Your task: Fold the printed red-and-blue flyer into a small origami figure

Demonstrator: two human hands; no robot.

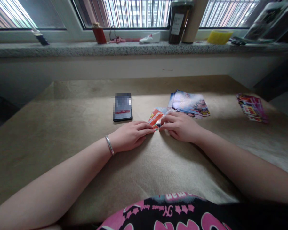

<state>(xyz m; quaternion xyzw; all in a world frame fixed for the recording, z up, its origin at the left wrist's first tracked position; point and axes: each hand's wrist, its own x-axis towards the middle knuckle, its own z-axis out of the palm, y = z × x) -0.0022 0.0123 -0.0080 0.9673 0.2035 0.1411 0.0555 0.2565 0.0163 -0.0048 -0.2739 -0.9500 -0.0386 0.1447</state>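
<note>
A small orange printed paper or wrapper (156, 118) with white lettering lies on the table between my hands. My left hand (134, 134), wearing a silver bangle (109, 145), lies low with its fingers stretched out and tips on the paper's lower left edge. My right hand (182, 126) has bent fingers closed at the paper's right edge, covering part of it. Just behind the right hand is a loose stack of blue printed cards or sheets (189, 102). Beyond my left hand lies a black phone (123, 108), its screen blurred.
A fan of pink and red cards (252, 108) lies at the right of the brown tabletop (86, 95). Along the granite windowsill (74, 49) stand a red container (99, 34), a dark jar (180, 24) and a yellow object (220, 37).
</note>
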